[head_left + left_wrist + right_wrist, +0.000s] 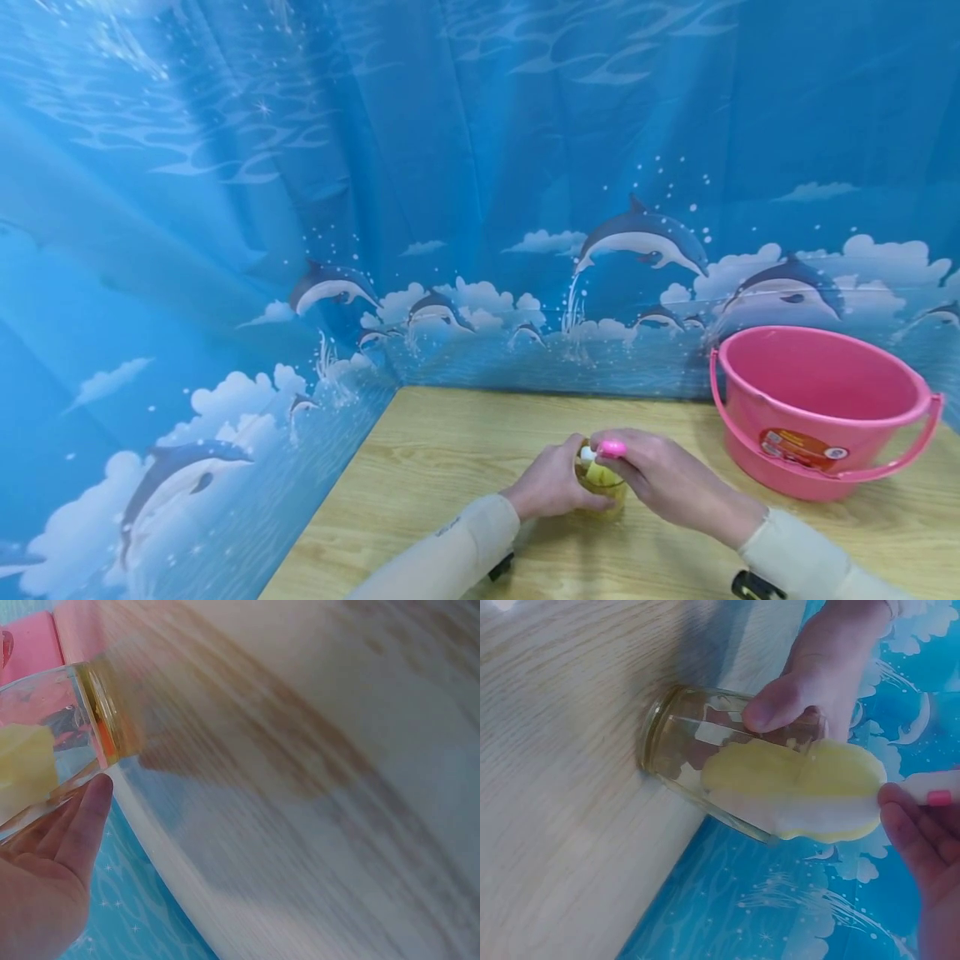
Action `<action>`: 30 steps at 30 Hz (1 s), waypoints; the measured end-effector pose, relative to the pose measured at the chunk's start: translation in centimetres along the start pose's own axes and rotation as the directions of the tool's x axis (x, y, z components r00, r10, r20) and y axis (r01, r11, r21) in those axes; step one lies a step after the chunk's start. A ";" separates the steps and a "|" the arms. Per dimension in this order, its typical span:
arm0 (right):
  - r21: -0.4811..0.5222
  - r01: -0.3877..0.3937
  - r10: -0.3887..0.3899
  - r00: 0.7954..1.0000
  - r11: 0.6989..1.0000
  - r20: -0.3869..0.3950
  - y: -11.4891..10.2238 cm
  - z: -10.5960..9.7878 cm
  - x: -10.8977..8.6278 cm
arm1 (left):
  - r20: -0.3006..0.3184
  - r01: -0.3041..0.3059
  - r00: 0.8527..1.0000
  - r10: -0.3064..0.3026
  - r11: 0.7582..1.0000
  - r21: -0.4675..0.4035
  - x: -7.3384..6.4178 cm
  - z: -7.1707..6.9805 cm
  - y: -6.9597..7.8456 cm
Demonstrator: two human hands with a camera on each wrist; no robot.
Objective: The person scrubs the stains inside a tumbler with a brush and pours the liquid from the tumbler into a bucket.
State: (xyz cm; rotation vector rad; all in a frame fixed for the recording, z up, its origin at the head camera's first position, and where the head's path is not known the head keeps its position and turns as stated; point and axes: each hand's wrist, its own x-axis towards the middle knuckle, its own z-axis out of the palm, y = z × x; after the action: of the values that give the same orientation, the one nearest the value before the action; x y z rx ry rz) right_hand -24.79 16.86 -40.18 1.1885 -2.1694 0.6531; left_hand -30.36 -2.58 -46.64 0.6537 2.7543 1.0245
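A clear amber-tinted drinking glass [612,505] stands upright on the table, and my left hand [553,479] grips it round the side. In the right wrist view the left thumb [763,712] presses on the wall of the glass [681,742]. My right hand [671,477] pinches the white and pink handle [930,787] of a sponge cup brush. Its yellow and white sponge head [795,780] is partly inside the glass, with its upper end out past the rim. The left wrist view shows the yellow sponge [26,761] through the glass.
A pink bucket [817,412] with its handle hanging down stands to the right on the wooden table [420,458]. Behind and to the left, a blue dolphin-printed sheet [480,167] borders the table.
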 end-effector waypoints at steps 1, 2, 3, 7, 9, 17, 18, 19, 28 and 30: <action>-0.013 0.004 -0.004 1.000 1.000 -0.002 -0.1 -0.1 0.0 | -0.001 -0.002 1.000 0.002 1.000 -0.001 0.0 0.0 0.0; -0.025 0.005 -0.005 1.000 1.000 -0.005 -0.1 -0.2 0.0 | -0.001 -0.005 1.000 0.005 1.000 -0.003 0.0 0.0 0.0; -0.037 0.006 -0.006 1.000 0.999 -0.006 -0.1 -0.4 -0.1 | -0.001 -0.007 1.000 0.007 1.000 -0.005 0.0 0.0 0.0; -0.056 0.012 -0.013 1.000 0.998 -0.007 -0.3 -0.8 -0.2 | -0.006 -0.023 1.000 0.023 1.000 -0.002 0.0 0.0 0.0; -0.052 0.022 -0.022 1.000 0.998 -0.006 -0.3 -0.9 -0.3 | -0.010 -0.033 0.999 0.033 0.999 0.004 -0.1 -0.1 -0.1; -0.066 0.107 -0.110 0.993 0.992 -0.040 -0.1 -0.6 -0.9 | -0.016 -0.018 1.000 0.018 1.000 0.023 -0.1 0.0 0.1; -0.071 0.117 -0.120 0.992 0.991 -0.048 0.0 -0.5 -0.9 | -0.016 -0.019 1.000 0.019 1.000 0.022 -0.1 0.0 0.1; -0.077 0.125 -0.129 0.990 0.989 -0.057 0.0 -0.4 -0.9 | -0.017 -0.020 1.000 0.020 1.000 0.020 -0.1 0.0 0.1; -0.069 0.149 -0.154 0.984 0.986 -0.084 0.3 0.3 -1.2 | -0.015 -0.033 0.999 0.033 0.999 0.001 -0.2 -0.2 0.0; -0.063 0.149 -0.154 0.984 0.987 -0.087 0.4 0.4 -1.3 | -0.013 -0.029 1.000 0.029 1.000 -0.005 -0.1 -0.1 0.0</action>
State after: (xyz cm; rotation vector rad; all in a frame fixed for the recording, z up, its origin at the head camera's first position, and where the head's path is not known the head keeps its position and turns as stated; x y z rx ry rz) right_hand -24.67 17.53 -41.39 1.2546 -1.9855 0.5660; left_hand -30.27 -2.73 -46.55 0.6907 2.7598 1.0449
